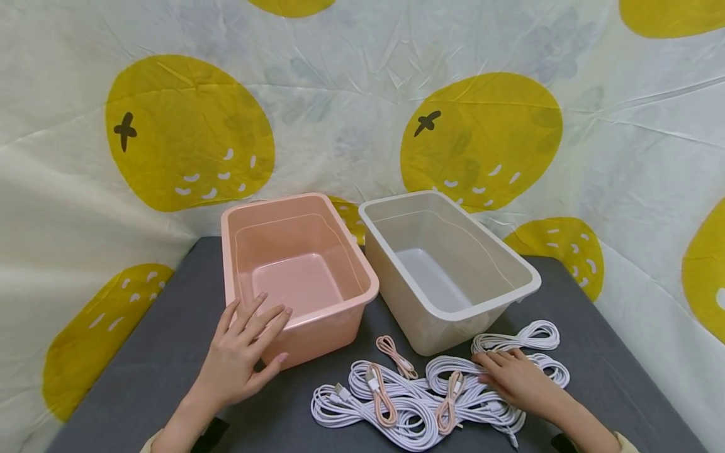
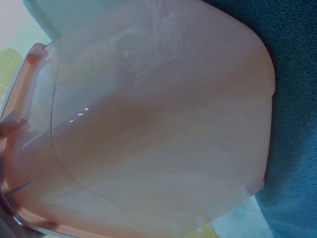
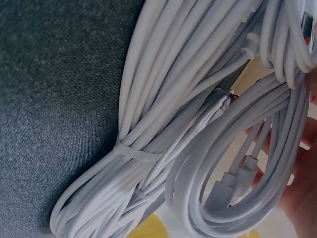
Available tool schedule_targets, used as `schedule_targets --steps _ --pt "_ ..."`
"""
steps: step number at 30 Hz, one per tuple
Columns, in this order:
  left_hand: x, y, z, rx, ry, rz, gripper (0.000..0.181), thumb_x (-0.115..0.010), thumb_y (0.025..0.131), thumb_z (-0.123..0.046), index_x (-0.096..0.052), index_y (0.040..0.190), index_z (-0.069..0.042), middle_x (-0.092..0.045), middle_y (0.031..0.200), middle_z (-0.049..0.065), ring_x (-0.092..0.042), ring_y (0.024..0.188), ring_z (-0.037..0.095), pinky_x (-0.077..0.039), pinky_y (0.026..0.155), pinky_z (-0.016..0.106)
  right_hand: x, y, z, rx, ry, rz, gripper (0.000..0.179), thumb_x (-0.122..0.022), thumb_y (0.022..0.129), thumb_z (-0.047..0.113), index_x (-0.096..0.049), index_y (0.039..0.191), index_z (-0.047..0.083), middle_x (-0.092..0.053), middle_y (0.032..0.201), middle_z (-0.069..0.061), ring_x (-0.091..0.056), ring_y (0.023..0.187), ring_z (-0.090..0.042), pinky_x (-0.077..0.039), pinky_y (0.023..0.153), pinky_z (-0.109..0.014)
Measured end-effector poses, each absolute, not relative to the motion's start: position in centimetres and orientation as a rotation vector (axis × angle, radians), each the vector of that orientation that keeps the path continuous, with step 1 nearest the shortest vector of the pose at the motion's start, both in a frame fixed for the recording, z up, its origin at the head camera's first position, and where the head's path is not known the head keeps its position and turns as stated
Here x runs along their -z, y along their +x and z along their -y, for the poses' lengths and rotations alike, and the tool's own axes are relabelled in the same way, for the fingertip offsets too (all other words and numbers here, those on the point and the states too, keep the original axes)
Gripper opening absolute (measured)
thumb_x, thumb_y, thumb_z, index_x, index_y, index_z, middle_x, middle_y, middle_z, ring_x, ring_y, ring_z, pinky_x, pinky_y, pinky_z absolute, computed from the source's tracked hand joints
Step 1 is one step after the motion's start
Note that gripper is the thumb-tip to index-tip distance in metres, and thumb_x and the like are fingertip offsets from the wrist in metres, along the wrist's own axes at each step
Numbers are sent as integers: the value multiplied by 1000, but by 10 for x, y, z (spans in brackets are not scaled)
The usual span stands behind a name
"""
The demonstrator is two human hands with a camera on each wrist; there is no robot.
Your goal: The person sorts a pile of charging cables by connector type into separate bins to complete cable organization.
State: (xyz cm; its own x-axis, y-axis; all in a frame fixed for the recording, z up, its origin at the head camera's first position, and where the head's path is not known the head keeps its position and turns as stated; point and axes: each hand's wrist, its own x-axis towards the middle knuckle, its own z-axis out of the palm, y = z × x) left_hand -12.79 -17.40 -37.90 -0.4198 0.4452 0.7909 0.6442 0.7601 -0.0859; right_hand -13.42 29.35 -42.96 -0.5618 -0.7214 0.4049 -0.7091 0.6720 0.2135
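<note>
My left hand (image 1: 240, 355) rests over the near left corner of a pink plastic bin (image 1: 340, 313), fingers straight and spread across its rim. In the left wrist view the bin's outer wall (image 2: 163, 124) fills most of the picture. My right hand (image 1: 521, 380) is down among bundled white cables (image 1: 416, 415), its bent fingertips gripping one bundle. The right wrist view shows a coiled white cable (image 3: 198, 163) in front of the fingers, partly hiding them. Several small pink cables (image 1: 396, 357) lie on and beside the white pile.
A beige bin (image 1: 391, 277) stands right of the pink one, with nothing inside it. Both bins sit on a dark grey tabletop (image 1: 600, 371). Behind and at the sides hangs a white sheet (image 1: 334, 126) printed with yellow fruit.
</note>
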Motion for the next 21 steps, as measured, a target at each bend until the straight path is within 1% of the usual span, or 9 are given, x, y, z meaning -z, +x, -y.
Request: schedule_targets --steps 2,5,7,8,11,15,20,21 --pt "379 -128 174 292 -817 2082 54 -32 89 -49 -58 118 -13 -60 115 6 -44 119 31 -24 98 56 428 -134 -294 36 1107 2410 36 -34 94 40 -59 99 14 -63 85 5 -60 73 -12 -41 64 -31" --pt "380 -128 174 294 -820 2085 53 -32 89 -49 -58 119 -13 -60 115 6 -44 119 31 -23 99 55 425 -135 -298 82 1082 2392 51 -17 95 42 -60 100 14 -62 86 4 -60 73 -12 -41 64 -32" --pt "380 -128 174 295 -819 2086 53 -32 89 -49 -57 119 -13 -60 116 6 -44 119 31 -23 100 55 421 -134 -301 99 1057 2399 53 -15 95 42 -60 100 14 -63 87 4 -60 73 -12 -41 63 -32" --pt "380 -128 175 295 -818 2086 53 -32 89 -49 -57 119 -13 -60 116 6 -44 119 31 -22 102 54 420 -134 -302 106 1044 2409 53 -16 94 43 -60 101 15 -63 87 5 -60 73 -12 -41 64 -33" --pt "380 -128 175 296 -816 2084 53 -32 89 -49 -58 119 -13 -59 117 6 -45 118 31 -18 105 52 415 -132 -306 112 1013 2435 41 -33 93 43 -61 103 15 -65 85 5 -60 72 -11 -42 64 -33" --pt "380 -128 175 298 -816 2084 53 -33 89 -49 -58 119 -13 -59 117 6 -44 119 31 -15 108 49 412 -130 -310 120 996 2472 37 -48 87 44 -61 108 17 -64 81 6 -58 71 -11 -41 64 -34" --pt "380 -128 175 300 -821 2083 53 -33 89 -49 -57 119 -13 -59 116 6 -44 119 31 -14 109 49 411 -129 -312 107 1006 2458 44 -54 81 52 -61 110 20 -59 80 10 -54 70 -11 -39 65 -35" --pt "380 -128 175 300 -822 2082 53 -33 89 -49 -57 119 -13 -59 116 6 -44 118 31 -14 109 49 411 -129 -313 100 1007 2447 45 -53 81 54 -60 109 20 -59 80 11 -53 69 -11 -39 65 -35"
